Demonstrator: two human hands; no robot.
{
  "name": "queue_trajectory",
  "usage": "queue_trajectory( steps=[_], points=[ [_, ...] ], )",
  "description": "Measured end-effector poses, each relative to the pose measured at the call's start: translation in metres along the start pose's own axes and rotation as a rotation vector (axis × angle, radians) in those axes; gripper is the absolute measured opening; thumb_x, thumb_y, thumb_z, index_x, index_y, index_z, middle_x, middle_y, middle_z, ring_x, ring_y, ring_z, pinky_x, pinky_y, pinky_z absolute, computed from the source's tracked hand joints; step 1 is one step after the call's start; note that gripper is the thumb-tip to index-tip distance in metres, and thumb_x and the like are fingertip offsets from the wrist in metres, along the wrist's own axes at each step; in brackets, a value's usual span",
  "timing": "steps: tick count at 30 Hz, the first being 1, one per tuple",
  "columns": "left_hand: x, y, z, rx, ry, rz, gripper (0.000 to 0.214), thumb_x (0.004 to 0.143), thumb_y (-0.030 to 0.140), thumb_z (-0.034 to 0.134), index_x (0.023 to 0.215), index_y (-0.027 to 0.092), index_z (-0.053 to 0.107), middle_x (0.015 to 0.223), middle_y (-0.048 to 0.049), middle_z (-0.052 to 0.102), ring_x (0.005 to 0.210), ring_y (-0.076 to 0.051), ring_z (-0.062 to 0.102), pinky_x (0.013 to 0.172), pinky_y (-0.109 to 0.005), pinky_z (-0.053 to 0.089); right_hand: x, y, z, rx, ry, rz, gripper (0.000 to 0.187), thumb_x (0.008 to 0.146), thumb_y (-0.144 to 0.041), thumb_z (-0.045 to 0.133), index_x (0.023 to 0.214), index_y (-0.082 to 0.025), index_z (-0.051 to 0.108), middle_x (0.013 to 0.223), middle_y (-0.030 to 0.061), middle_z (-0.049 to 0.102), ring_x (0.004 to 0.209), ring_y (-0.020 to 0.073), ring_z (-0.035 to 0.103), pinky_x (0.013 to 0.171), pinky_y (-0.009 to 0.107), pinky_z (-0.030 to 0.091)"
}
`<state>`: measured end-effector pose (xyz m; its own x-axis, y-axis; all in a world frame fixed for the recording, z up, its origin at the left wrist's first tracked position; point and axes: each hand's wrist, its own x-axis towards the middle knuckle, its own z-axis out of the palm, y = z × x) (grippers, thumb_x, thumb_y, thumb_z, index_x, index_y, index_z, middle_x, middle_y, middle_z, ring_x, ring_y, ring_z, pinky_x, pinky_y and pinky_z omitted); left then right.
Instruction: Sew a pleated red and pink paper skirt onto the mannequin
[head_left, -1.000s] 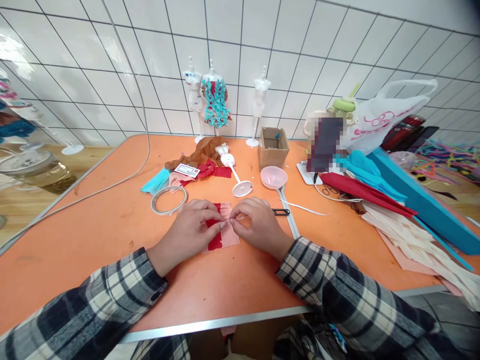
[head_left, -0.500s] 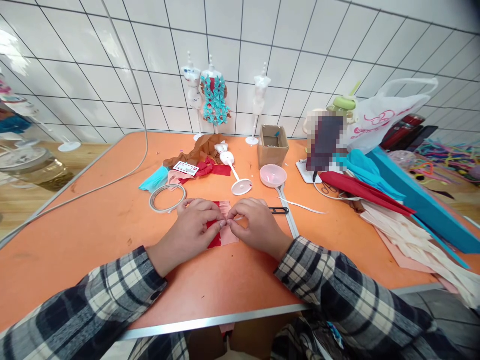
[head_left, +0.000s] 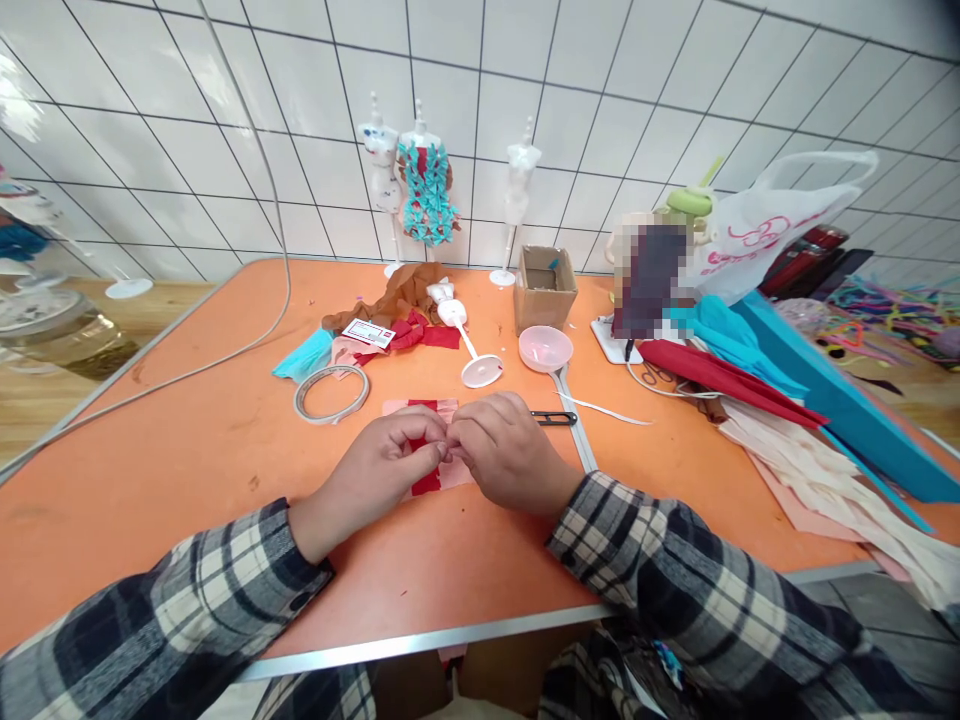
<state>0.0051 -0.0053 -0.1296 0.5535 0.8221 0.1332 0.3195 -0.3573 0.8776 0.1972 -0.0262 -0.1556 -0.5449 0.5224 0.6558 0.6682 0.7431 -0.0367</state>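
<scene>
A pink crepe-like piece with a red stripe (head_left: 426,480) lies flat on the orange table, partly covered by my fingers. My left hand (head_left: 379,465) reaches over its left side, thumb and forefinger pinched together. From the right, my right hand (head_left: 514,455) meets it, its fingers also closed in a pinch. The fingertips nearly touch above the red and pink border; whatever is between them is too small to make out. Just right of my right hand are black thread snips (head_left: 555,419). A tape roll (head_left: 299,400) lies beyond my left hand.
A small white dress form (head_left: 453,314) lies beside brown and red cloth (head_left: 409,290). Behind stand a pink bowl (head_left: 546,350), a cardboard box (head_left: 544,305) and a form in a turquoise-trimmed dress (head_left: 429,195). Folded cream material (head_left: 795,450) and a blue box (head_left: 847,400) occupy the right.
My left hand has shifted slightly, its fingers more curled, uncovering more of the pink piece's far left part. My right fingers have closed more tightly and turned inward. The view has moved a little.
</scene>
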Motion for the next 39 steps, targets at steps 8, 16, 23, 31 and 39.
queue_trajectory(
  steps=[8,16,23,31,39],
  points=[
    [-0.007,-0.001,0.006,-0.193,-0.028,-0.097,0.023,0.087,0.034,0.055,0.069,0.020,0.061,0.077,-0.0009,0.065,0.074,-0.016,0.060,0.073,-0.030,0.051,-0.003,-0.007,-0.009,0.014,0.052,-0.081,0.029,0.099,-0.019,0.038,0.089,-0.024,0.064,0.093,0.0043,0.069,0.088,0.0186,0.057,0.080,0.036,0.038],
    [0.002,-0.018,-0.016,-0.013,0.210,-0.088,0.035,0.090,0.050,0.059,0.104,0.022,0.073,0.120,-0.0084,0.070,0.113,-0.026,0.062,0.102,-0.041,0.048,-0.001,0.034,-0.039,0.258,-0.014,0.410,0.020,0.096,-0.026,0.052,0.090,-0.023,0.071,0.091,0.0054,0.072,0.088,0.0200,0.063,0.080,0.034,0.045],
    [0.001,-0.020,-0.006,0.037,0.132,-0.052,0.047,0.091,0.060,0.054,0.112,0.022,0.074,0.127,-0.0093,0.067,0.120,-0.027,0.060,0.108,-0.043,0.046,-0.034,0.105,-0.067,0.286,-0.389,1.066,0.017,0.087,-0.019,0.057,0.098,-0.019,0.070,0.082,0.0016,0.073,0.077,0.0168,0.066,0.070,0.027,0.044],
    [0.000,-0.024,-0.009,0.136,0.146,-0.024,0.038,0.091,0.053,0.057,0.105,0.024,0.077,0.115,-0.0082,0.070,0.105,-0.025,0.066,0.100,-0.041,0.052,-0.045,0.113,-0.058,0.023,-0.603,1.124,0.023,0.082,-0.017,0.057,0.105,-0.020,0.059,0.088,0.0043,0.072,0.081,0.0190,0.064,0.064,0.026,0.040],
    [0.000,-0.025,-0.007,0.142,0.141,-0.003,0.039,0.090,0.054,0.057,0.103,0.024,0.078,0.113,-0.0083,0.072,0.104,-0.025,0.067,0.098,-0.041,0.053,-0.041,0.115,-0.056,-0.147,-0.688,1.158,0.033,0.077,-0.027,0.066,0.109,-0.022,0.059,0.101,0.0107,0.072,0.089,0.0270,0.067,0.067,0.031,0.043]
  ],
)
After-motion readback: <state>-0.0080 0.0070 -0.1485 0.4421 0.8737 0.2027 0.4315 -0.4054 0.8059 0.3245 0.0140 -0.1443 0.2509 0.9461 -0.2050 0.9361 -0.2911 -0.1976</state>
